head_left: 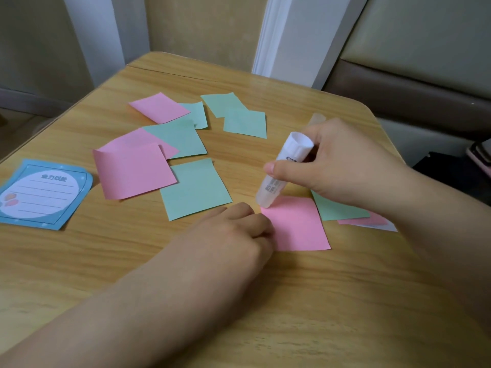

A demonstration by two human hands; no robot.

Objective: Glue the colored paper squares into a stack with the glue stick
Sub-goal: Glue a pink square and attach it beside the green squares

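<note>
My right hand (342,166) grips a white glue stick (284,168), tilted with its tip down on the far left corner of a pink paper square (300,227). My left hand (233,232) rests with curled fingers on that square's left edge, holding it on the wooden table (292,301). Under my right hand lies a green square (334,208) over more pink paper (369,221). Several loose pink and green squares lie scattered further back, among them a large pink one (132,171) and a green one (195,189).
A blue notepad card (42,195) with a lined white oval sits at the left edge. Behind my right hand a translucent cap-like piece (317,119) pokes out. Dark objects (478,158) lie off the table's right side, and a padded seat stands behind.
</note>
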